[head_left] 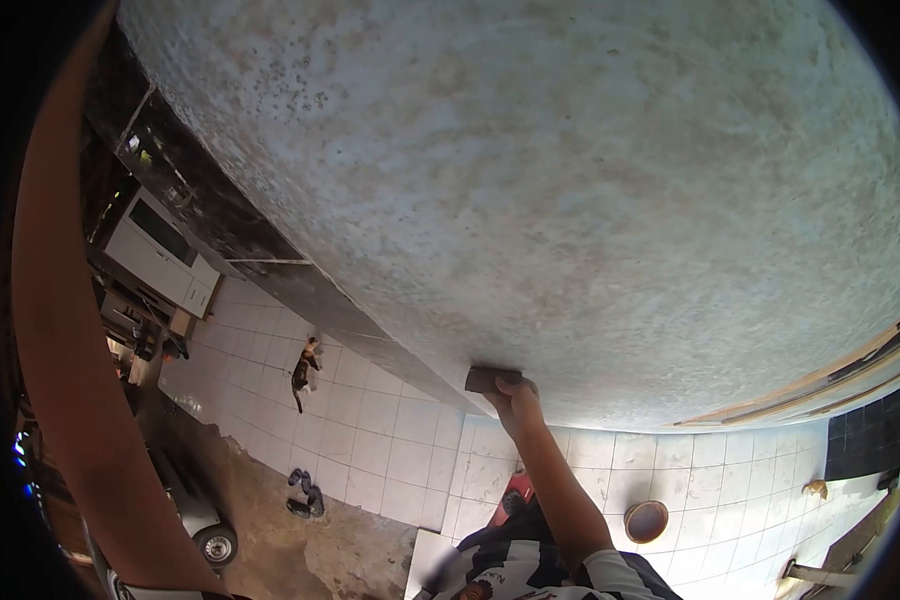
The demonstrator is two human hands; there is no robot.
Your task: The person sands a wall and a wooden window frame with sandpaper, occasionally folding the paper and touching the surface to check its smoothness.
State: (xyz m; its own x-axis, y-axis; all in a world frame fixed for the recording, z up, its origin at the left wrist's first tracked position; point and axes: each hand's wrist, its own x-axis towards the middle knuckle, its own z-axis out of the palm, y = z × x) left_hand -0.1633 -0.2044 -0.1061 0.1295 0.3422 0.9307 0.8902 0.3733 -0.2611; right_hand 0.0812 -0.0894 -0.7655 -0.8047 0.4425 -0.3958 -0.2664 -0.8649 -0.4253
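Jutting leftward from right grip [517,402]: dark block [486,380].

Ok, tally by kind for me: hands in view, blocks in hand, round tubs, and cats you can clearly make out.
Hands: 1, the right hand
Blocks: 1, the dark block
Round tubs: 1, the tub
Cats: 1, the patched cat; the tan shape is too unclear
Total: 4

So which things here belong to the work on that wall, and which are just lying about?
In the job, it seems:
- block, held in the right hand
- wall, where the block is held

Just about, likely:
- cat
- shoes
- wheel
- bowl, use unclear
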